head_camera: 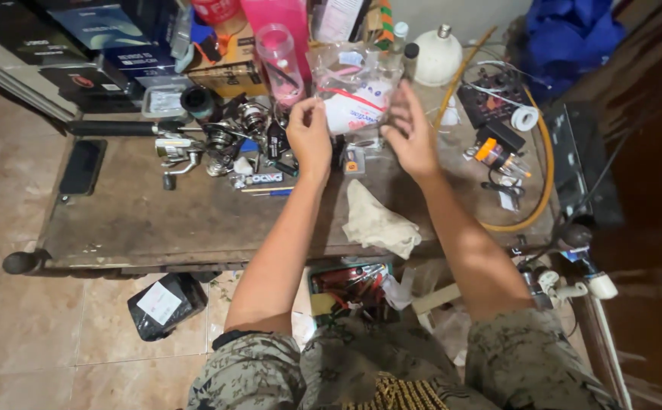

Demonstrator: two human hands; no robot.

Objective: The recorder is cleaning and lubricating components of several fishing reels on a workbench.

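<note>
Holding: both hands are raised over the far middle of the desk (156, 228), sharing a clear plastic bag (353, 87) between them.
Left hand: the left hand (309, 137) pinches the bag's left edge, its grip closed with thumb and fingers pressed together on the plastic.
Right hand: the right hand (409, 133) lies against the bag's right side with fingers spread and partly curled; whether its grip truly clamps the plastic cannot be told.
Bag: transparent and crinkled, with white contents marked in red inside; it is lifted off the desk, in front of the clutter along the far edge.
Behind the bag: a clear tube with a pink base (278, 61) stands just to its left, and a white bulb-shaped bottle (437, 55) stands to its right.
Left of the hands: fishing reels (221, 140) lie clustered by a black rod handle (111, 127), and a dark phone (82, 167) lies near the left edge.
Near edge: a crumpled white cloth (376, 220) rests below the hands.
Right side: a yellow hose (539, 175) loops round small tools near the right edge.
Floor: a black pouch (165, 304) lies under the desk's near edge.
</note>
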